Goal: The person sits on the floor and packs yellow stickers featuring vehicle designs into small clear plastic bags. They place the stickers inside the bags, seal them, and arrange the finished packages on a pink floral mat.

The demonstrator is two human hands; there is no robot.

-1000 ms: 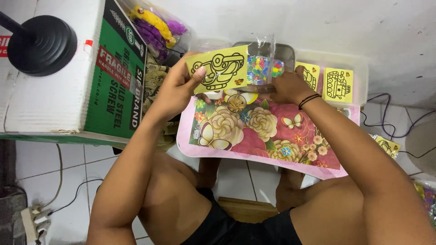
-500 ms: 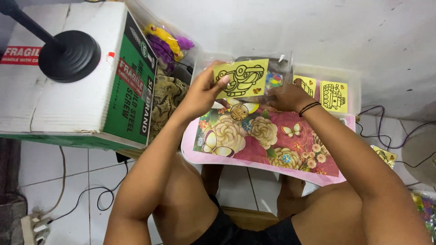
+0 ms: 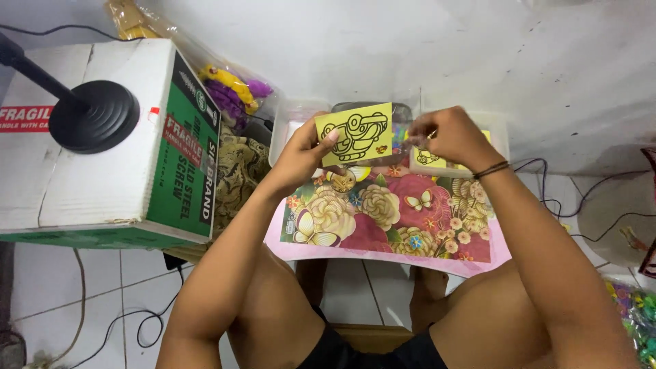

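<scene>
My left hand [image 3: 301,154] holds a yellow card [image 3: 355,132] with a black outline drawing, pinched at its left edge and tilted above a floral pink board [image 3: 389,219]. My right hand [image 3: 451,137] hovers just right of the card with its fingers pinched together; whether it grips the card's right edge or a clear wrapper I cannot tell. A dark band sits on the right wrist. Behind the card a clear plastic tub [image 3: 495,130] holds more yellow cards [image 3: 427,160].
A large white and green cardboard box [image 3: 137,171] stands at left with a black round stand base [image 3: 92,116] on top. A bag of purple and yellow items [image 3: 236,89] lies behind it. Cables [image 3: 574,198] trail over the tiled floor at right.
The view has shifted so the box looms larger. The yellow card stays in my left hand, held up a little more squarely. The right hand has lifted nearer the card's right edge.
</scene>
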